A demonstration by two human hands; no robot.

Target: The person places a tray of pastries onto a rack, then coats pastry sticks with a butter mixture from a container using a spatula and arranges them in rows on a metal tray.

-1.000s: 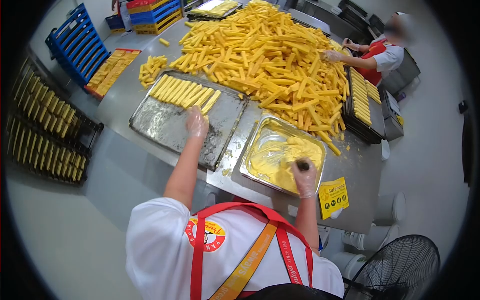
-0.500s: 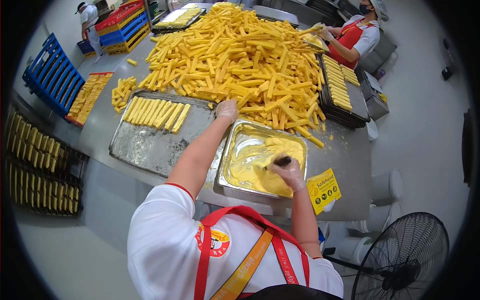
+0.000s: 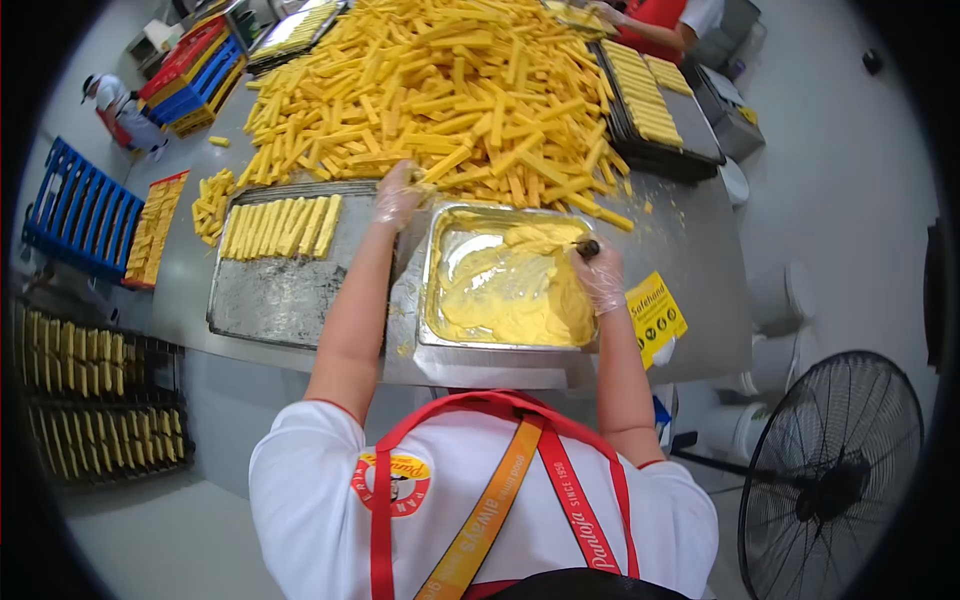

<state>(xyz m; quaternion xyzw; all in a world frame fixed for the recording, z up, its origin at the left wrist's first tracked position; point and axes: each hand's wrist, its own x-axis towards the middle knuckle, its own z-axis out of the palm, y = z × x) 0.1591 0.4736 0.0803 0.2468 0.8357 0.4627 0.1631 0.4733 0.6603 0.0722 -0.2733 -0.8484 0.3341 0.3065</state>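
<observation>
My gloved left hand [image 3: 398, 198] is at the front edge of a large pile of yellow bread sticks [image 3: 450, 90]. Its fingers are closed around a stick at the pile's edge, partly hidden by the hand. In my gloved right hand [image 3: 602, 278] is a dark-handled tool [image 3: 588, 248], held at the right rim of a steel pan [image 3: 428, 300]; its blade is not visible. Pale yellow spread [image 3: 540, 285] lies smeared inside this pan. To the left, a worn metal baking tray [image 3: 270, 305] carries a row of coated sticks [image 3: 280, 228].
A yellow glove packet [image 3: 655, 315] lies right of the pan. Stacked trays of sticks [image 3: 640, 95] stand at the back right, near a co-worker in a red apron [image 3: 650, 30]. A black fan [image 3: 830, 485] is at the lower right, and a loaded rack [image 3: 100, 400] at the left.
The view has shifted. My right hand has moved from over the middle of the spread to the pan's right rim, still holding the tool. My left hand remains at the pile's front edge.
</observation>
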